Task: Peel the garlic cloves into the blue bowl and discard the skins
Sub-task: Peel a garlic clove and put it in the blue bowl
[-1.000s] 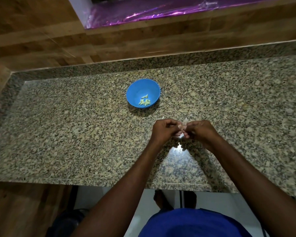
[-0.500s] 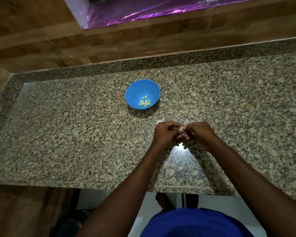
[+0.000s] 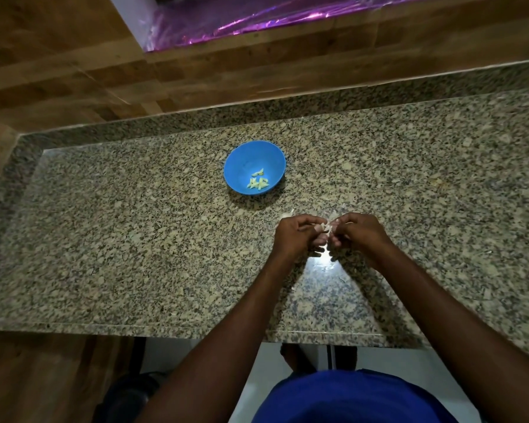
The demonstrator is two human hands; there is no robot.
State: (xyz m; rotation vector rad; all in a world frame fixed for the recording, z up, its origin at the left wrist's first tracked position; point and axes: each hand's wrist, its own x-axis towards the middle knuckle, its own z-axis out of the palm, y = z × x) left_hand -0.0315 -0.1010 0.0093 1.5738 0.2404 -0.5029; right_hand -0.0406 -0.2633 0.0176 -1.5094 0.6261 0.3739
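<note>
A pale garlic clove (image 3: 328,227) sits pinched between both sets of fingertips, just above the granite tabletop (image 3: 135,239): the left hand (image 3: 297,233) grips one side, the right hand (image 3: 356,232) curls onto the other, apparently picking at the skin, though it is too small to be sure. Peeling is under way. Next, the bared clove goes into the blue bowl (image 3: 242,166) nearby, which already holds several peeled cloves (image 3: 258,182).

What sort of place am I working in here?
Most likely a home kitchen: a speckled granite countertop against a wood-panelled wall, a blue bowl holding peeled garlic cloves, and both hands working another clove.
</note>
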